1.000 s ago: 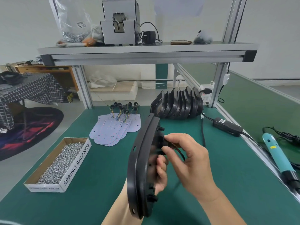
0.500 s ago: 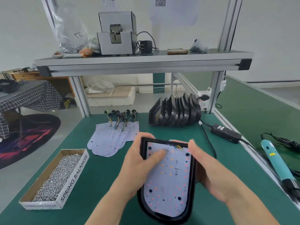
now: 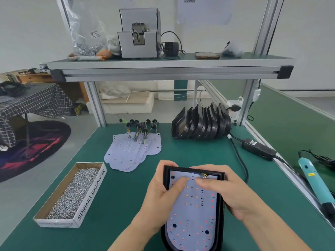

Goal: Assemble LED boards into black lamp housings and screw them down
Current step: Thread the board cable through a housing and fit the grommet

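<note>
Near the front edge of the green bench mat [image 3: 126,205], you held one black lamp housing [image 3: 219,230] face up, its straight end pointing away from you and its rounded end toward you. An LED board [image 3: 194,214] lay seated inside the housing, printed "12V", with a short bundle of coloured wires [image 3: 204,175] at its far edge. Your left hand [image 3: 163,194] gripped the housing's left side, fingers curled over the far corner, thumb [image 3: 179,183] pressed flat on the board. Your right hand [image 3: 228,192] gripped the right side, fingers tucked under the rim, thumb [image 3: 204,183] laid across the board just beside the left thumb. Whether the housing rested on the mat or was lifted off it, cannot tell. To your left sat an open cardboard box [image 3: 90,196] marked "SPRING BALANCER", filled with silver screws [image 3: 72,192]. Farther back lay a fanned stack of loose LED boards [image 3: 130,153] with wired plugs, and right of it a row of empty black housings [image 3: 201,124] stood on edge. A teal electric screwdriver [image 3: 313,182] lay at the right rail, well apart from both hands, with a black power adapter [image 3: 259,149] near it.
</note>
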Tool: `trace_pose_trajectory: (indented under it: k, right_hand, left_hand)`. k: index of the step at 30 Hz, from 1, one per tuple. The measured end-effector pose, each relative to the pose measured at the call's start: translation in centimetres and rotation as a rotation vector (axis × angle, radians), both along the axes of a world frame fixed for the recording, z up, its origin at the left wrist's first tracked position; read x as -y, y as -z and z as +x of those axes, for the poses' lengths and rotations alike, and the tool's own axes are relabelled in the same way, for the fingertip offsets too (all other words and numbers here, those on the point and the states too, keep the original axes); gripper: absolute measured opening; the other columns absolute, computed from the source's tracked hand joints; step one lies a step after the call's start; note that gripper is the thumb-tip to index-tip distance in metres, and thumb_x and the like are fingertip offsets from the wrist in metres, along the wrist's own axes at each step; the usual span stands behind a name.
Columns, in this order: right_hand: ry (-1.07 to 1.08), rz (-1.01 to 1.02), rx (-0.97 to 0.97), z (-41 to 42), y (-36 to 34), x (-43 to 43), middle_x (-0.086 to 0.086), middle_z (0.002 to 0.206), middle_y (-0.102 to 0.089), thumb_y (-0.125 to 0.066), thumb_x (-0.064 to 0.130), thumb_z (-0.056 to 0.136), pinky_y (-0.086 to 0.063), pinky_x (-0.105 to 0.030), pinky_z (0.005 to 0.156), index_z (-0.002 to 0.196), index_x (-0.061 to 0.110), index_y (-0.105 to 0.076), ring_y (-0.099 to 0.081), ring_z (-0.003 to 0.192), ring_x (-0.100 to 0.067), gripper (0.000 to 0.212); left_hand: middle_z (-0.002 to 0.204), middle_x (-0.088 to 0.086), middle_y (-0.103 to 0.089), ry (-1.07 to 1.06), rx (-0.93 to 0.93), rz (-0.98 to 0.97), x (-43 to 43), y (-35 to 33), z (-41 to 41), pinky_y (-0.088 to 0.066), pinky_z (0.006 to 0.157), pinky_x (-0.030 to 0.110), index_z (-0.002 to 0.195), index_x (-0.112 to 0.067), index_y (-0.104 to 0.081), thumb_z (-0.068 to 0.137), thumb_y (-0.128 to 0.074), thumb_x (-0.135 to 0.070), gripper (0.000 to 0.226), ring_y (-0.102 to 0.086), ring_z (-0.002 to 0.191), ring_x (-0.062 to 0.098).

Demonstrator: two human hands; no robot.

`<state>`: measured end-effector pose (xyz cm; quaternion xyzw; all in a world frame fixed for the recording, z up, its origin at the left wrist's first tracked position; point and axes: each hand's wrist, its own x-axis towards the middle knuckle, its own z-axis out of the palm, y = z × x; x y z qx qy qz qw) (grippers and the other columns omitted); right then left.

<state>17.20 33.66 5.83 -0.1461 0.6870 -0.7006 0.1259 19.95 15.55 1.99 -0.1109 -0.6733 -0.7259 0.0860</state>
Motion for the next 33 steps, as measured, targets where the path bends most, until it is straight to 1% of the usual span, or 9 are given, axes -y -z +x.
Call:
trace_pose_trajectory:
  k: [4,7,11,15,21,23,25,28,33]
  right_hand:
    - [-0.038,0.060,0.071,-1.0,0.0,0.0,-0.017,0.105,-0.076,-0.077,0.016,0.072,-0.057,-0.035,0.084,0.104,0.011,-0.079,-0.072,0.092,-0.025,0.032]
    - [-0.094,0.049,0.246,-1.7,0.4,0.2,-0.020,0.108,-0.075,-0.083,0.009,0.070,-0.060,-0.033,0.074,0.109,0.002,-0.075,-0.073,0.090,-0.029,0.040]
    - [-0.019,-0.042,0.298,-2.4,1.5,0.9,-0.018,0.096,-0.077,-0.076,0.011,0.065,-0.060,-0.033,0.065,0.087,0.009,-0.082,-0.076,0.081,-0.029,0.022]
    - [0.056,-0.065,0.247,-3.1,2.1,0.9,-0.011,0.084,-0.078,-0.078,0.011,0.062,-0.059,-0.030,0.059,0.074,0.017,-0.082,-0.076,0.073,-0.024,0.014]
    - [0.085,-0.112,0.418,-4.0,4.1,1.6,-0.020,0.106,-0.075,-0.073,0.007,0.079,-0.062,-0.041,0.078,0.109,0.001,-0.071,-0.073,0.087,-0.031,0.032]
    - [0.169,-0.027,0.352,-3.6,5.4,1.5,-0.015,0.114,-0.074,-0.070,0.003,0.088,-0.056,-0.042,0.092,0.117,0.002,-0.066,-0.071,0.099,-0.030,0.029]
    - [0.269,0.160,0.247,-3.0,6.9,1.1,-0.010,0.111,-0.073,-0.071,0.006,0.091,-0.053,-0.042,0.096,0.112,0.005,-0.064,-0.069,0.103,-0.027,0.022]
    - [0.307,0.445,0.076,-2.3,8.8,0.5,-0.010,0.086,-0.065,-0.072,0.014,0.090,-0.048,-0.038,0.075,0.092,0.002,-0.059,-0.057,0.078,-0.028,0.018]
    - [0.365,0.581,-0.042,-1.6,9.7,0.8,-0.009,0.080,-0.063,-0.072,0.026,0.091,-0.042,-0.030,0.063,0.086,0.009,-0.054,-0.051,0.069,-0.018,0.025]
  left_hand:
    - [0.083,0.002,-0.064,-0.037,0.008,-0.008,0.0,0.2,-0.3,-0.053,0.077,0.040,0.096,-0.027,-0.055,0.084,-0.068,-0.034,0.019,-0.058,0.076,0.019]
    - [0.093,0.009,-0.071,-0.094,0.046,-0.015,0.0,0.8,-0.5,-0.055,0.089,0.055,0.098,-0.027,-0.057,0.087,-0.065,-0.025,0.013,-0.064,0.086,0.036]
    - [0.095,0.014,-0.069,-0.140,0.083,-0.026,-0.3,1.1,-1.2,-0.052,0.090,0.061,0.098,-0.024,-0.056,0.086,-0.064,-0.025,0.015,-0.064,0.085,0.030]
    - [0.093,0.015,-0.067,-0.143,0.110,-0.013,-0.6,1.5,-2.2,-0.053,0.085,0.055,0.094,-0.028,-0.055,0.086,-0.065,-0.025,0.014,-0.062,0.082,0.021]
    - [0.084,-0.011,-0.068,-0.262,0.191,-0.025,-0.3,3.3,-4.9,-0.055,0.073,0.025,0.099,-0.022,-0.056,0.094,-0.066,-0.012,0.014,-0.063,0.077,0.008]
    - [0.081,-0.014,-0.066,-0.311,0.244,-0.036,-0.1,3.9,-5.8,-0.052,0.065,0.019,0.097,-0.024,-0.056,0.093,-0.066,-0.015,0.014,-0.060,0.073,0.005]
    - [0.086,-0.009,-0.069,-0.321,0.312,-0.027,0.2,4.5,-6.4,-0.054,0.067,0.027,0.098,-0.024,-0.055,0.094,-0.066,-0.017,0.013,-0.061,0.076,0.009]
    - [0.101,0.006,-0.072,-0.297,0.372,0.013,0.0,5.2,-6.6,-0.058,0.082,0.045,0.101,-0.021,-0.056,0.094,-0.066,-0.015,0.014,-0.065,0.087,0.019]
    - [0.090,0.006,-0.070,-0.229,0.529,0.128,0.3,5.2,-7.8,-0.059,0.069,0.036,0.098,-0.017,-0.055,0.094,-0.062,-0.003,0.017,-0.067,0.073,0.019]
